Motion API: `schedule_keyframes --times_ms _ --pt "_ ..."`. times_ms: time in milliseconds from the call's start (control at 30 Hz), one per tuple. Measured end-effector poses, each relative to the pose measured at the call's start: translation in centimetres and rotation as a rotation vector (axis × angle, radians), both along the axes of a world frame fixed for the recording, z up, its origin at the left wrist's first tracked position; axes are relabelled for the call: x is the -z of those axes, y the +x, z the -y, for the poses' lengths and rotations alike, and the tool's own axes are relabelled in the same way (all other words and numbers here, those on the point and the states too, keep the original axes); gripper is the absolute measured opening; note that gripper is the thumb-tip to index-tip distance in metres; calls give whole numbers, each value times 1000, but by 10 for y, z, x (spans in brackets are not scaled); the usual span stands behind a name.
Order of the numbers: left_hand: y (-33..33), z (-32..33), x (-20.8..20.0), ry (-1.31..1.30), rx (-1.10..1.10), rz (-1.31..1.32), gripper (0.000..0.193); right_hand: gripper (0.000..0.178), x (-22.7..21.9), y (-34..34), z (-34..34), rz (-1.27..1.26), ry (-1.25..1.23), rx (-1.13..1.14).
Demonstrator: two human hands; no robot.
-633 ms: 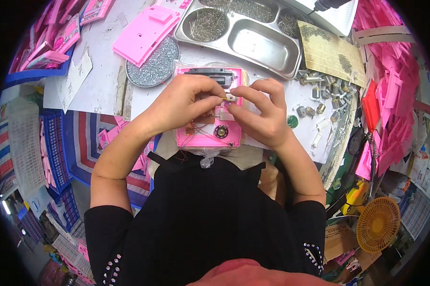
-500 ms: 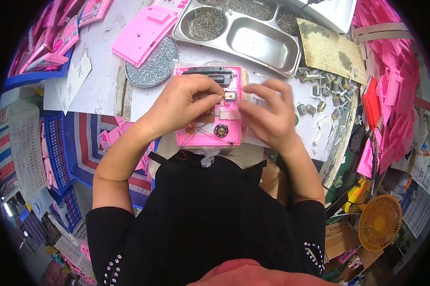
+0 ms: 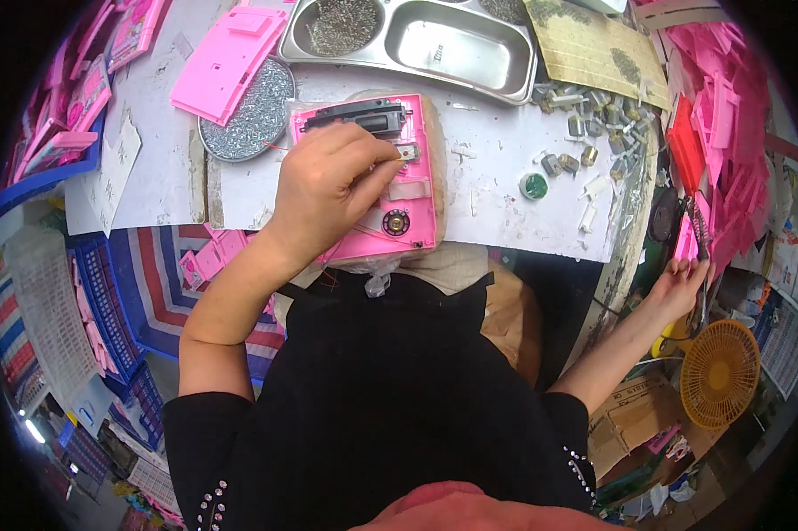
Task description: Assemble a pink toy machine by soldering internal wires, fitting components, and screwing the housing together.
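A: Start at the left. What is there?

B: A round dish (image 3: 236, 160) of shiny bits (image 3: 250, 128) sits on the counter (image 3: 496, 181). Next comes the left hand (image 3: 339, 181), thumb and finger pinched together at a small silver box (image 3: 408, 152). I can't see what is in the pinch.

A: Where is the pink case (image 3: 420, 228)?

B: Partly under that hand, at the counter's front edge. The silver box sits in it. I think a soft, steady pinch is best, so nothing wiggles.

A: And the right hand (image 3: 678, 288)?

B: Far right, past the pile of metal parts (image 3: 593, 128), fingers bent near a dark coil (image 3: 699, 226). I can't tell if it grips anything. Slow moves would be safest there
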State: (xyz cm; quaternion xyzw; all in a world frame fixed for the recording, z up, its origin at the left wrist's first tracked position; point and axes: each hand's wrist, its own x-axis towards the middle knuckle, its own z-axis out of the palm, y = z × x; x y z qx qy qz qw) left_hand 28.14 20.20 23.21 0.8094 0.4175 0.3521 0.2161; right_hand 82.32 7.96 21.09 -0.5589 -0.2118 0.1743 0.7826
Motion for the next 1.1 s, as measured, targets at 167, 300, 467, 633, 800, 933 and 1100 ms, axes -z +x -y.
schedule_keyframes --times_ms 167,300,467,633,800,933,1100 --pt "6 0 1 132 -61 -133 14 11 -15 4 -1 316 -156 358" --pt "11 4 6 97 -114 -156 15 11 -21 -26 40 264 51 146" --pt "12 2 10 70 -125 -119 13 22 -4 -173 14 220 -73 -301" --pt "8 0 10 211 52 -139 17 34 10 -221 -27 362 17 -583" --pt "0 0 12 213 214 -240 18 32 11 -219 -32 267 -7 -653" --pt "-5 1 10 217 285 -306 12 32 12 -222 -32 248 -44 -606" --pt "-5 1 6 225 284 -380 7 32 9 -222 -35 240 -23 -646"
